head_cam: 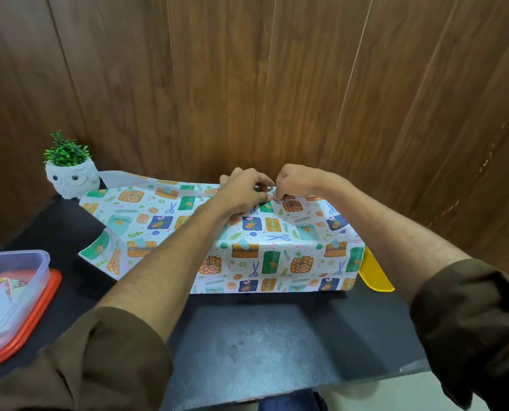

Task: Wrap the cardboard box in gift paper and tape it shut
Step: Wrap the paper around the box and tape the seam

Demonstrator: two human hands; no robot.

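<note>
The box stands on the black table, fully covered by white gift paper [280,256] printed with presents and scissors; no cardboard shows. Loose paper spreads flat to the left of the box. My left hand [244,189] and my right hand [297,182] meet at the far top edge of the box. Both pinch the paper there with fingertips, close together, at what looks like the paper's edge. Whether tape lies between the fingers cannot be made out.
A clear plastic container [13,295] on a red lid sits at the left front, with paper scraps inside. A white owl pot with a green plant [70,173] stands at the back left. Something yellow [374,277] lies right of the box. A wooden wall rises behind.
</note>
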